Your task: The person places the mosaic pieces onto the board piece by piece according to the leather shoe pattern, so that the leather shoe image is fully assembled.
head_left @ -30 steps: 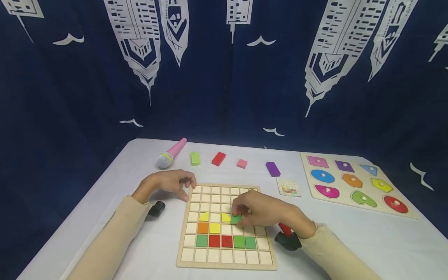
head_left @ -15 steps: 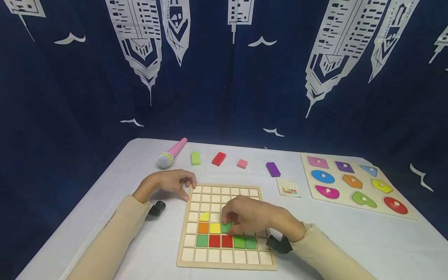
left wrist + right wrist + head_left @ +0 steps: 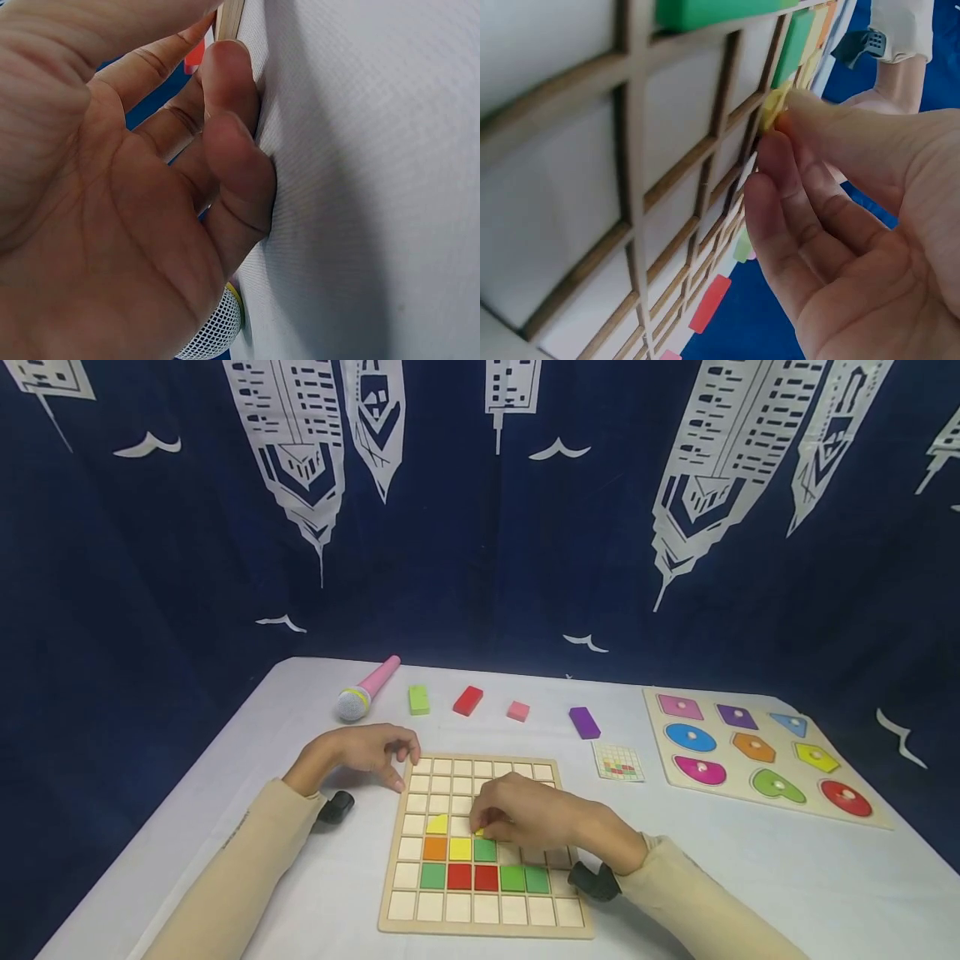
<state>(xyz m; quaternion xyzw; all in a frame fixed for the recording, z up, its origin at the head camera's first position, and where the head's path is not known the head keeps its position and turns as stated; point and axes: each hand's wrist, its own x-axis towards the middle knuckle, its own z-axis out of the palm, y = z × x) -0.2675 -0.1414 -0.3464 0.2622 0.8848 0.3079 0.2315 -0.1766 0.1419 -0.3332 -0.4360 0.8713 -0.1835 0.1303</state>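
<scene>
A wooden grid board (image 3: 486,933) lies on the table with coloured tiles in some cells. My right hand (image 3: 528,810) is over its middle, pinching a small yellow tile (image 3: 773,109) between thumb and forefinger. That tile is at the cell just beyond a green tile (image 3: 485,850); fingers mostly cover it in the head view. A yellow tile (image 3: 461,849), an orange tile (image 3: 435,848) and a yellow quarter-round tile (image 3: 437,824) sit to the left. Against the board's left edge, my left hand (image 3: 367,748) rests with loosely bent fingers, touching the rim (image 3: 229,19).
Behind the board lie a pink toy microphone (image 3: 367,689), a light green block (image 3: 418,700), a red block (image 3: 468,701), a pink block (image 3: 518,711) and a purple block (image 3: 584,722). A pattern card (image 3: 618,762) and a shape puzzle (image 3: 738,785) are at the right.
My right hand has moved left and set the green tile in the cell beside the yellow square, then let it go. It now holds the yellow tile. The left hand stays put.
</scene>
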